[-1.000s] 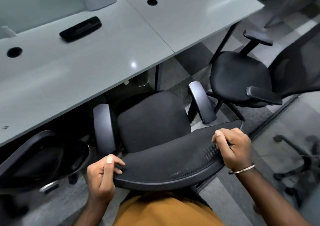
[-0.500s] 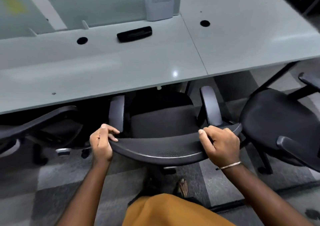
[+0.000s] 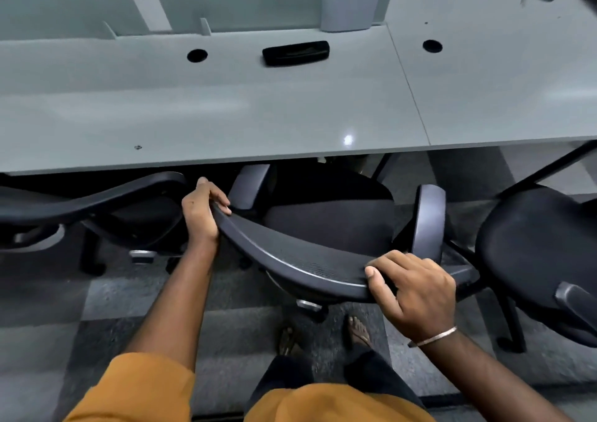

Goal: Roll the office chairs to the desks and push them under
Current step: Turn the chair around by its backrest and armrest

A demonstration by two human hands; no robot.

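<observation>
1. At the near edge of the grey surface (image 3: 226,108) we hold the middle office chair (image 3: 326,224) by the curved top of its backrest (image 3: 290,260).
2. Our left hand (image 3: 198,214) grips the left end of the backrest, fingers curled over the rim.
3. Our right hand (image 3: 416,289) grips the right end, thumb on the near face and fingers wrapped over the top; a thin bangle (image 3: 433,337) sits on that wrist.
4. The chair's seat lies partly beneath the surface edge, and the far ends of its two grey armrests (image 3: 429,221) reach that edge.
5. To the left, a second chair (image 3: 97,202) sits tucked under the surface, its backrest just beside our left hand.
6. To the right, a third chair (image 3: 533,244) stands out on the floor, close beside the middle one.
7. On the far part of the surface lie a black oblong object (image 3: 295,52) and two round cable holes (image 3: 197,55).
8. Near us, our sandalled feet (image 3: 357,328) stand on the checked carpet (image 3: 64,308).
</observation>
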